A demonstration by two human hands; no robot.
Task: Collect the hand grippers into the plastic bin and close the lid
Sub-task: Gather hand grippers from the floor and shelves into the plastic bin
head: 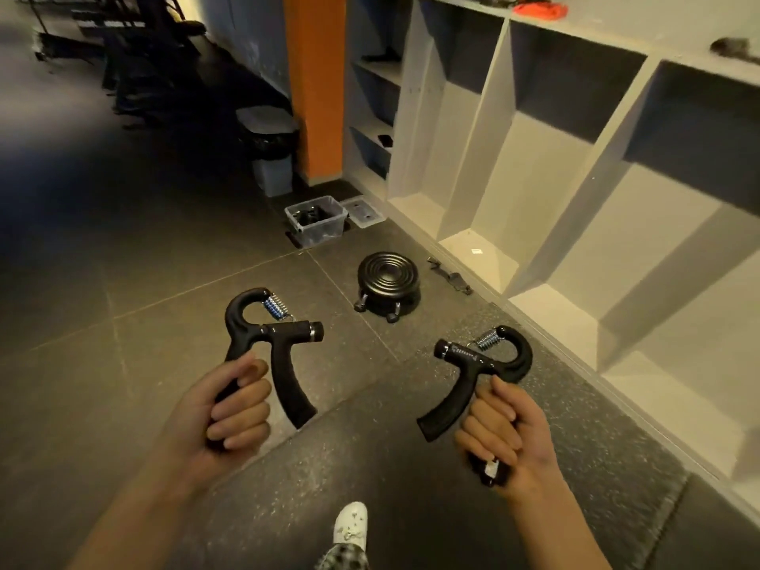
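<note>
L hand [230, 409] fingers clamped on one hand gripper [271, 339]; R hand [506, 429] fingers clamped on second hand gripper [473, 364]. Open plastic bin [316, 226] on floor [144, 281] well ahead, L hand likely nearer; lid [364, 212] beside bin.

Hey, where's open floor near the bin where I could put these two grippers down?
Widest bare patch: tiled floor left of the plastic bin and the round black stand. The speckled mat ahead of your right hand is also bare. Crowded along the shelving base: the lid and a dark strap lie there.
</note>
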